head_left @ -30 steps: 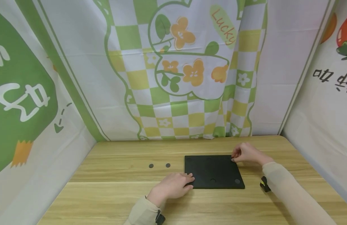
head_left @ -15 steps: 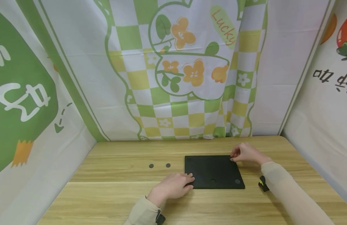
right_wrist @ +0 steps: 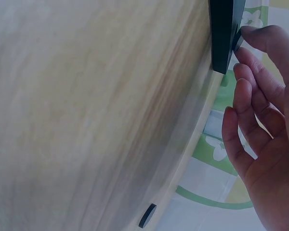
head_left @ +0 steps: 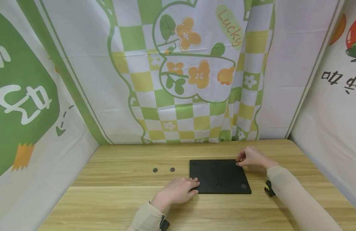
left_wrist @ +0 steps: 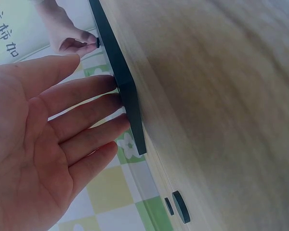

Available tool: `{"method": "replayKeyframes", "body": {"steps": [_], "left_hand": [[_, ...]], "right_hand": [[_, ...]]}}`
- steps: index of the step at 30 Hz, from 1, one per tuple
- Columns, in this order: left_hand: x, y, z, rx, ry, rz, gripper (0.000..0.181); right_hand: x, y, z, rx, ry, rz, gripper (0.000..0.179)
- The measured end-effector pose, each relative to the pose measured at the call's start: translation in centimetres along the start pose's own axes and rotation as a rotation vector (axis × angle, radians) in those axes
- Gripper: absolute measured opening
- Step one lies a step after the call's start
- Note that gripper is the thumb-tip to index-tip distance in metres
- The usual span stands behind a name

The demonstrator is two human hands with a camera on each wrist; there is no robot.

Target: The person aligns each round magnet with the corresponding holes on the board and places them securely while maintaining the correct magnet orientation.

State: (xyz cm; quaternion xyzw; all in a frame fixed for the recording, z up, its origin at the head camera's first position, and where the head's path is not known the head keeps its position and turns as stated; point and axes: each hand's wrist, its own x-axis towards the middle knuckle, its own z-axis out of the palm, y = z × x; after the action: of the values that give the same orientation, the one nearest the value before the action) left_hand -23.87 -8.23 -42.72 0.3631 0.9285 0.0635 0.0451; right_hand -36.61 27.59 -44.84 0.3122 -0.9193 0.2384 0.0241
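Observation:
A thin black rectangular board [head_left: 221, 175] with shallow round recesses lies on the wooden table. My left hand [head_left: 179, 191] rests its fingertips on the board's near left corner; its fingers are straight in the left wrist view. At the far right corner, my right hand [head_left: 253, 158] pinches a small dark disc [right_wrist: 237, 41] between thumb and index finger, against the board's face. Whether this disc sits in a recess is hard to tell. One grey disc [head_left: 243, 186] lies at the near right corner. Left of the board are two loose discs, the nearer to it [head_left: 172, 169] and the farther [head_left: 155, 170].
Another disc [right_wrist: 147, 216] lies on the table in the right wrist view, not visible from the head. The wooden table [head_left: 108, 199] ends at a patterned curtain [head_left: 183, 122] behind, with printed cloth along both sides.
My right hand has shifted very slightly left along the board's far right corner, still pinching the disc. The left hand, board and loose discs have stayed put.

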Motion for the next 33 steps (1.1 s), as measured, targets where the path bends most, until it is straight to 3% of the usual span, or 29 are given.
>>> {"method": "replayKeyframes", "body": {"steps": [33], "left_hand": [[0.00, 0.02, 0.06, -0.001, 0.003, 0.002, 0.038]], "right_hand": [[-0.04, -0.70, -0.34, -0.019, -0.026, 0.022, 0.009]]}}
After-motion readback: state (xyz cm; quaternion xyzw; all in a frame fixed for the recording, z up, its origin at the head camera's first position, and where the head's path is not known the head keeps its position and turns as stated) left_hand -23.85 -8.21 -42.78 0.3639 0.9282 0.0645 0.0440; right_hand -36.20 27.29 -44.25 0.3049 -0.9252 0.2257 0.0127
